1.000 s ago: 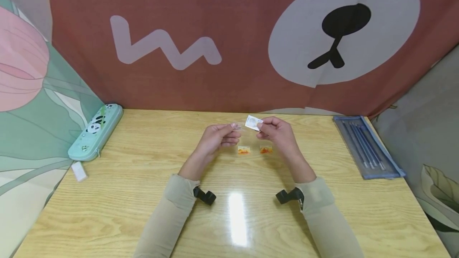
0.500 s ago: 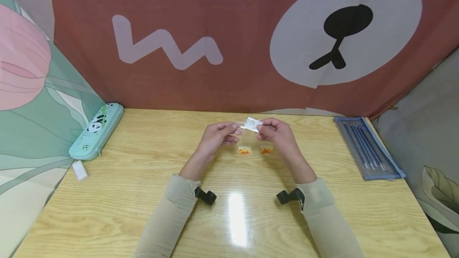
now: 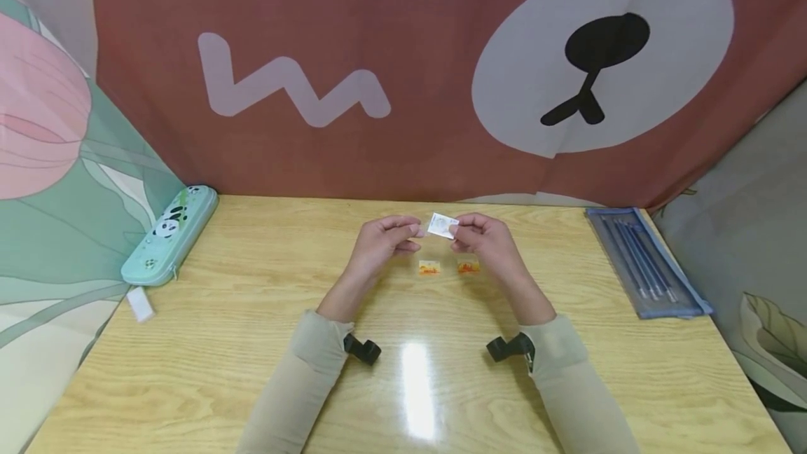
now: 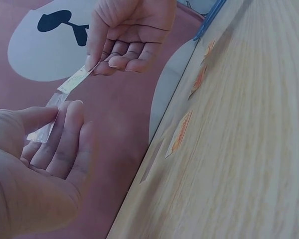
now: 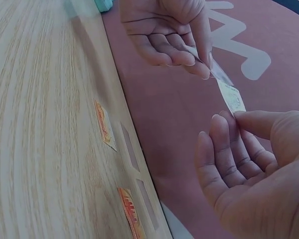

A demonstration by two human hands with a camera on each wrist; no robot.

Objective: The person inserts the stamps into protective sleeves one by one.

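My left hand pinches a small clear plastic sleeve between thumb and fingers. A small white card with faint print is pinched at one end by my right hand. In both wrist views the card's free end meets the sleeve's near end, and the two lie in one line above the table. Below the hands, two small orange-and-yellow printed cards lie side by side on the table.
A mint pencil case with a panda lies at the table's left edge, with a white eraser-like block beside it. On the right is a blue mesh pouch holding several long pencils. A printed cloth hangs behind the wooden table.
The white card has shifted slightly left toward my left fingertips, narrowing the gap between the hands. Both hands keep their pinch, and the things on the table stay put.
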